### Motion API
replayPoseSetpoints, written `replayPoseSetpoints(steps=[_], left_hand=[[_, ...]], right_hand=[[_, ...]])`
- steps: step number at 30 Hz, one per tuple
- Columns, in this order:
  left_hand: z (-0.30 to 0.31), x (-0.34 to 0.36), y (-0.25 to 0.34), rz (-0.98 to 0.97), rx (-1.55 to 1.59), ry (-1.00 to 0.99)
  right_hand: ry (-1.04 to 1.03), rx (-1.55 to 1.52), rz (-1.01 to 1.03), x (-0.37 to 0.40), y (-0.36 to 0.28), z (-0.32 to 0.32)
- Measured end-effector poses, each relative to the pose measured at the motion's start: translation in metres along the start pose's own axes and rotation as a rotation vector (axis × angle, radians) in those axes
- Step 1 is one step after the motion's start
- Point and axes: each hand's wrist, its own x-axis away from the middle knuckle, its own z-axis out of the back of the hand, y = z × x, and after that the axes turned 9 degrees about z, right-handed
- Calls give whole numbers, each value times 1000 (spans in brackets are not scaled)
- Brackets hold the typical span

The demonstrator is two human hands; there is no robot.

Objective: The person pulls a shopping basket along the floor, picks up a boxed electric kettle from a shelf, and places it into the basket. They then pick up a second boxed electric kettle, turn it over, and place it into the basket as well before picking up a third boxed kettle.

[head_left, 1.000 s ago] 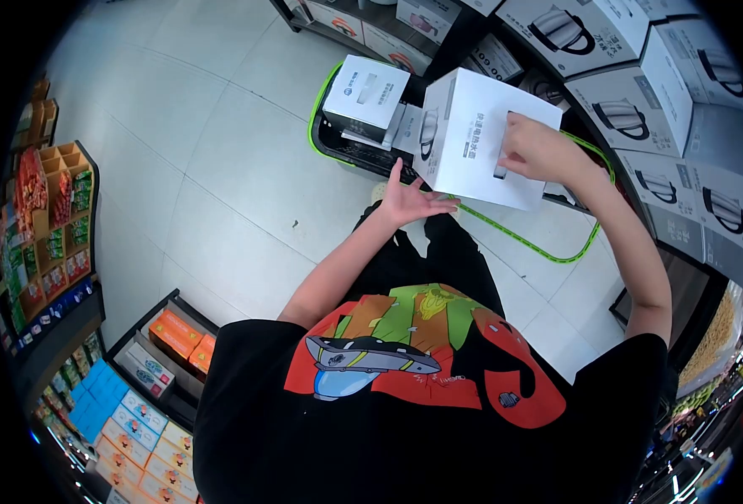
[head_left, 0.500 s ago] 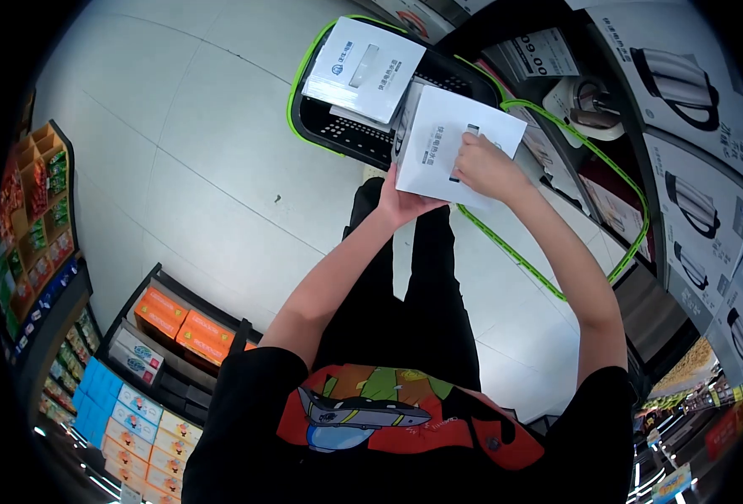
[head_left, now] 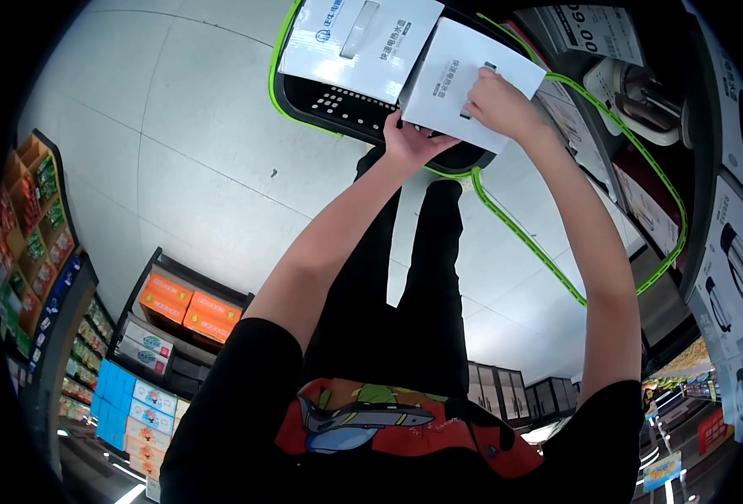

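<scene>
A white kettle box (head_left: pixel 438 105) is held over the right part of a black basket (head_left: pixel 300 105) with green edging. My right hand (head_left: pixel 499 102) is closed around the handle on the top of this box. Under the box's near left corner is my left hand (head_left: pixel 412 144), its thumb and fingers apart, supporting the edge. A second white box (head_left: pixel 325 59) with a clear handle lies in the basket's left part, beside the held one. The basket's green handle (head_left: pixel 529 245) is folded out to the right.
Shelves at the right hold kettle boxes (head_left: pixel 728 273), a price tag (head_left: pixel 594 32) and a display kettle (head_left: pixel 640 105). At the lower left stands a shelf with orange boxes (head_left: pixel 210 315) and blue boxes (head_left: pixel 112 399). Snack racks (head_left: pixel 39 227) line the far left.
The held box has gone from the basket's near side to over its right part, with both hands moving along. The camera view has shifted, and the basket appears larger and higher.
</scene>
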Motion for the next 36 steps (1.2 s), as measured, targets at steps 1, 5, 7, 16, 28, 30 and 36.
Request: replayPoseSetpoints(steps=[1,5,7,16,28,30,36], left_hand=[[0,-1,-2,-53,17,70],[18,-16,11,-146,25,110],[19,-15,15,-126,-7,153],[35,16,46,-81,-460,511],[119,150,71,-19,-1222,924],[131,172,60,2,-1264,968],[162,205,7,47,-1345,983]], right_hand=[[-6,-21,-27,-8,7,-13],[39,-46,-110,-20,21,-60],[83,-81,-158,-22,16,-73],[695,-357,-449,46,-64,-83],[-303,-206,-1188,299,-76,-184],[-470,-170,-1200,316,-69,-166],[-321,-340,-1264,350,-81,-151]])
